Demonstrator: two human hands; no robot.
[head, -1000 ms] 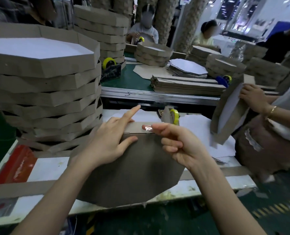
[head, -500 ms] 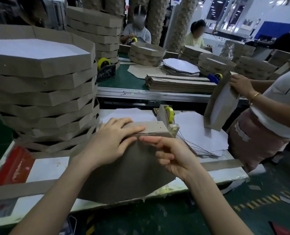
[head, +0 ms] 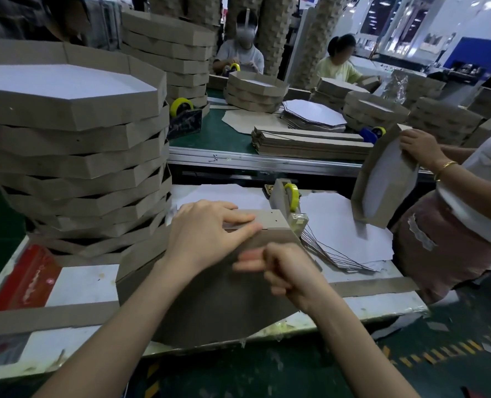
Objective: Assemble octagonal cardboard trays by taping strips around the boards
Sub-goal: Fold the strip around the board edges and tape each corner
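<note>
- The tray point(head: 224, 305) stands tilted at the table's point(head: 80, 282) near rim, brown underside toward the camera.
- The left hand point(head: 207, 234) stays flat on the strip point(head: 273, 221) along the tray's top edge, fingers straight, pointing to 3 o'clock.
- The right hand point(head: 287, 268) has dropped off the strip toward 6 o'clock, apart from the left hand. It is blurred and half curled, so I cannot tell its grip.
- The dispenser point(head: 290, 202) sits at 1 o'clock.

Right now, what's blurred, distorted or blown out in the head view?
Head view: the right hand is motion-smeared and its fingers are indistinct. The left hand, pressing the strip, is sharp. Head view: wide-angle distortion bows the tray stack at left, and highlights clip at top right.
</note>
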